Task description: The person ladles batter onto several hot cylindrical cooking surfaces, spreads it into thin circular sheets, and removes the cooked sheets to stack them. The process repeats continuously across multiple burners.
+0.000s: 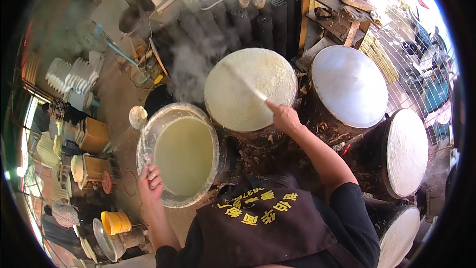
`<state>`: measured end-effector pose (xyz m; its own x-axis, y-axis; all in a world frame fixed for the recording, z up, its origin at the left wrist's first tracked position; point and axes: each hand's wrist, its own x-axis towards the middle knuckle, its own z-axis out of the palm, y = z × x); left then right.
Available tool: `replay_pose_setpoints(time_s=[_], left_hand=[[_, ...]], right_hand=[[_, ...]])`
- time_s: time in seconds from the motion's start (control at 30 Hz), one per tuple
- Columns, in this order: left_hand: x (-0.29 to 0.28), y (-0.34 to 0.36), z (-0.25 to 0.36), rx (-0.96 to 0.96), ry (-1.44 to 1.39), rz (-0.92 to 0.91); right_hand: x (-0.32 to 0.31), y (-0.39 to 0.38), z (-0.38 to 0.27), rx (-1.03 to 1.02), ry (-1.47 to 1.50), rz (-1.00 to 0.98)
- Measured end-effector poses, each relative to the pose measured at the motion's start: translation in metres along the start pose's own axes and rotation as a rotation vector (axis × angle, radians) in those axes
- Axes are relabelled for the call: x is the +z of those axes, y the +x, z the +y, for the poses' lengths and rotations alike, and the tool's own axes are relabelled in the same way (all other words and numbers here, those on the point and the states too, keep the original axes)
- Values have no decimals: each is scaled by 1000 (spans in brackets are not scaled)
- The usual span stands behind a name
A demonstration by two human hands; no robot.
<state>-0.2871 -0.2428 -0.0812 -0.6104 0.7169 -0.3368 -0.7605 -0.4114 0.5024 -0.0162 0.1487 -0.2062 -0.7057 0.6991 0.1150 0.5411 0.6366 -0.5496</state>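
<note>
My right hand (284, 118) grips a long pale spreading stick (256, 91), which lies across the round griddle (229, 107) coated in pale, uneven batter; its far end is blurred, with steam around it. My left hand (151, 181) is closed on the handle of a metal ladle (138, 117), whose bowl is raised at the upper left rim of a large bucket of pale greenish liquid (181, 159). That hand is beside the bucket's left wall. Another round griddle with a silvery lid or surface (347, 83) stands to the right.
Two more white-topped round griddles (406, 151) (397, 235) curve down the right. Dark cylindrical briquettes (265, 37) and a cluttered wooden shelf (352, 0) stand behind. At left are a yellow bucket (116, 221), a metal basin (103, 238) and a wooden box (94, 134).
</note>
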Motion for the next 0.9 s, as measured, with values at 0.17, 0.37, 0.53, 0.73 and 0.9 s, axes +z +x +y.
replay_pose_setpoints(time_s=[0.17,0.37,0.53,0.73,0.9], left_hand=[[-77,5,-29,-42,695,435],[-230,15,-64,12,1617,291],[-251,33,-55,244,2166,160],[-251,-10,-36,-247,2024,-66],[-285,-21,-4,-147,2020,-2]], right_hand=[[40,-70,-35,-224,478,123],[38,-127,-93,89,515,-73],[72,-139,-141,107,459,-221],[100,-148,-172,102,436,-181],[96,-155,-187,277,383,-213]])
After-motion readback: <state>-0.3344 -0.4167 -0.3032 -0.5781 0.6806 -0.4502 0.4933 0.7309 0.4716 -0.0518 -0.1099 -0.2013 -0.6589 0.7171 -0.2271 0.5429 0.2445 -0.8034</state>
